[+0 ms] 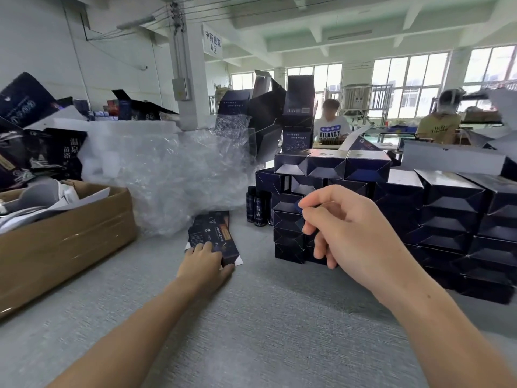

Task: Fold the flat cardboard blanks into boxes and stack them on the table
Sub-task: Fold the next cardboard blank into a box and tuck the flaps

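A small pile of flat dark-blue cardboard blanks (214, 233) lies on the grey table (251, 317) ahead of me. My left hand (205, 264) rests on the pile's near end, fingers curled over its edge. To the right stands a wall of folded dark-blue boxes (436, 208), stacked several rows high. My right hand (347, 231) hovers in front of the wall's left end, fingers loosely bent, thumb and forefinger close to a box corner; whether they pinch it is unclear.
A brown carton (64, 242) full of scraps sits at the left. Crumpled clear plastic wrap (173, 175) is heaped behind the blanks. Three dark bottles (257, 208) stand beside the box wall. Two people sit at tables at the back right.
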